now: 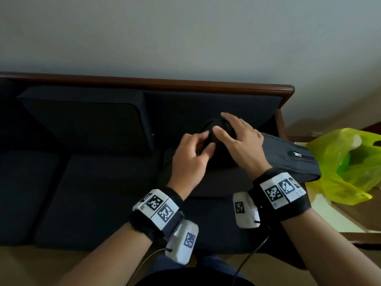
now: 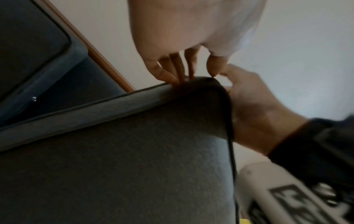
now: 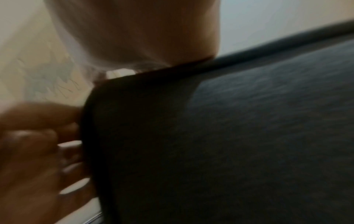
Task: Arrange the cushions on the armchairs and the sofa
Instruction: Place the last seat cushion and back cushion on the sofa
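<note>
The dark grey fabric cushion with piped edges (image 1: pixel 288 155) stood tilted over the right end seat of the dark upholstered sofa with the brown wooden frame (image 1: pixel 185 84), its upper corner raised between both hands and its far end leaning out past the sofa's wooden arm. The left hand (image 1: pixel 190 159) had its fingers and thumb curled in a pinch on that corner; in the left wrist view the fingertips (image 2: pixel 188 75) bore on the piped edge. The right hand (image 1: pixel 241 141) lay over the same corner with fingers bent around it, and I judged it to be gripping the fabric, though the right wrist view was too blurred to confirm how firmly. Both holds were crowded onto one corner, so the main risk was that the unsupported bulk would swing or sag and pull free of the pinch. The free end hung near the yellow-green plastic bag (image 1: pixel 350 162) lying on the pale side surface (image 1: pixel 338 219), so a careless swing could knock or snag it. A second dark back cushion (image 1: pixel 86 118) leaned against the sofa back to the left; pushing the held cushion in too hard might shove it askew. A zip pull (image 1: pixel 296 154) showed on the held cushion's side panel, which could end up facing outward if it went in unturned
</note>
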Tool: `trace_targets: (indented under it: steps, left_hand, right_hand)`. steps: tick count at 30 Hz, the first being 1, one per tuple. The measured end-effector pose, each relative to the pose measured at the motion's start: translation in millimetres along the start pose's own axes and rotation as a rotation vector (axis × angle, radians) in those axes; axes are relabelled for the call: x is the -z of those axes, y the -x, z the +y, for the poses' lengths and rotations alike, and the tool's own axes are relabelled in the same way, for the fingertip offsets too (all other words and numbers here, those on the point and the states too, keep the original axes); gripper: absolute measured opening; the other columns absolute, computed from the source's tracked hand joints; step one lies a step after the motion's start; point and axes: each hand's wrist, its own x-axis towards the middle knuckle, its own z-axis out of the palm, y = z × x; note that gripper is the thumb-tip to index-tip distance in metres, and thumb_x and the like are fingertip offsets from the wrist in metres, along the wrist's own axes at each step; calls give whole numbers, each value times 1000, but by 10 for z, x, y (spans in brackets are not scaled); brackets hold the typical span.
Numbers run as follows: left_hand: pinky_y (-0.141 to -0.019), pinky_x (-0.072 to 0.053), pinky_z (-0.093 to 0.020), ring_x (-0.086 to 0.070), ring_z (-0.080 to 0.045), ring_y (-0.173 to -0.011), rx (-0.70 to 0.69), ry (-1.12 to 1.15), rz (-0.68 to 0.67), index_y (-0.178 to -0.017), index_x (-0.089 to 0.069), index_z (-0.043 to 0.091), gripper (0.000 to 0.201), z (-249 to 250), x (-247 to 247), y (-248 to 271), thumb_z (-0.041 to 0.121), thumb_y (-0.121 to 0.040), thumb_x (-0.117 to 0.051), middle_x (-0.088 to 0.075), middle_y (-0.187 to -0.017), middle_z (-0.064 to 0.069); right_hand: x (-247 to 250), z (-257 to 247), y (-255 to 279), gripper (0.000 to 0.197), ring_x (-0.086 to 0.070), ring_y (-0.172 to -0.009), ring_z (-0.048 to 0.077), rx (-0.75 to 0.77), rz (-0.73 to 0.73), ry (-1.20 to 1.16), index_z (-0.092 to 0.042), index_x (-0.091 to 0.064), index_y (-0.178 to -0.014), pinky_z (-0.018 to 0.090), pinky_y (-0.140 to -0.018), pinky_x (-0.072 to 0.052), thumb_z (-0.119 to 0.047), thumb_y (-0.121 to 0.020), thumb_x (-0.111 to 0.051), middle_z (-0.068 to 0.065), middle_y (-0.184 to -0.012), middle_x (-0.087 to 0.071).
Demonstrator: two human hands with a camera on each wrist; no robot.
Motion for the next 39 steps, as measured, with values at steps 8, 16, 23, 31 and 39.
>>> trace_targets:
  steps: [8,16,23,31,39]
  left_hand:
    - [-94,-40,-20,-61,-17,-113,240,-258,-84,-125,-67,13,29,-817,214,-286,15,-96,-63,-63,-125,-9]
    - [-117,-31,-50,-37,-36,-143,748,-297,-184,-153,-37,18,80,-1860,268,-617,65,-90,-52,-36,-158,-15]
    - [-102,-34,-67,-36,-39,-139,1034,28,-93,-148,-32,44,90,-2066,8,-648,77,-70,-63,-35,-155,-3]
    - [-68,-56,-50,-68,-32,-97,1107,197,-97,-132,-61,22,101,-2303,13,-791,50,-40,-90,-67,-126,-8]
    - [-76,-57,-61,-67,-35,-99,853,-4,149,-101,-64,31,62,-1519,313,-853,61,-49,-81,-67,-116,-10]
  right_hand:
    - [187,102,207,53,-50,-120,23,-147,140,78,-33,-52,-119,58,-105,-36,-58,-72,-59,-7,-110,-51]
    - [422,466,428,52,-58,-106,15,-171,297,-104,-32,-61,-114,49,-96,-47,-50,-66,-62,-4,-111,-62]
    - [728,930,791,53,-58,-108,18,-295,331,-231,-28,-62,-114,48,-96,-47,-45,-64,-67,2,-114,-64]
    - [771,996,952,55,-62,-104,22,-249,449,-382,-19,-66,-108,47,-92,-50,-43,-59,-74,4,-106,-67]
    - [992,1236,800,35,-57,-83,22,-243,504,-713,-16,-70,-96,32,-70,-44,-21,-61,-74,5,-86,-64]
